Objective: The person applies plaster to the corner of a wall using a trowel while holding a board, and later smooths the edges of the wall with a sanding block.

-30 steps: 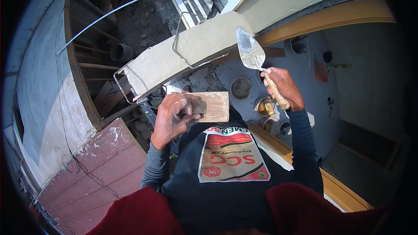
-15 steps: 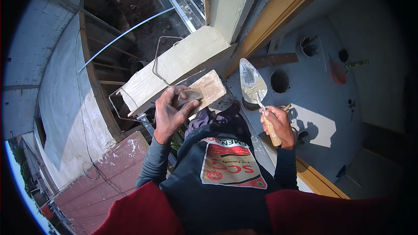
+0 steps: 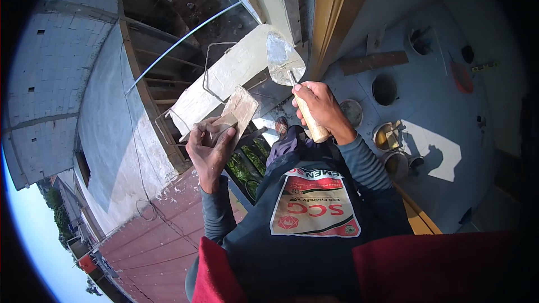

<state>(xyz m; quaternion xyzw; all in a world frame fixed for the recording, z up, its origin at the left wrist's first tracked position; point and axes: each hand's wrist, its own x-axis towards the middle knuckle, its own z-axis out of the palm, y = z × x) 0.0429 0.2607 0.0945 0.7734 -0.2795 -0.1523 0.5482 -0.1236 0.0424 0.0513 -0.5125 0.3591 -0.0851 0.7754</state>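
The pale plastered ledge (image 3: 236, 76) runs from lower left to upper right across the middle of the view and serves as the landmark here. Its top face looks already coated and fairly even, so the coating seems largely laid on. What remains is harder to judge, since its near end is hidden behind the board.

To the right of the ledge, and far lower, lies a grey floor (image 3: 449, 101) with several round buckets (image 3: 385, 89) and a loose wooden plank (image 3: 374, 62) scattered on it. Left of the ledge, also far below, a red-brown roof (image 3: 151, 241) spreads out.

At the ledge's near end the left hand (image 3: 210, 148) grips a flat wooden board (image 3: 238, 112) by a block handle, fingers wrapped round it. The board tilts against the ledge, its long axis running up and right.

At the ledge's upper right end the right hand (image 3: 320, 106) is closed around the pale wooden handle of a trowel (image 3: 284, 59). The trowel's long axis runs from the hand up and left. Its pointed steel blade aims up along the ledge and carries a thin grey smear; no heap of mortar shows on it.
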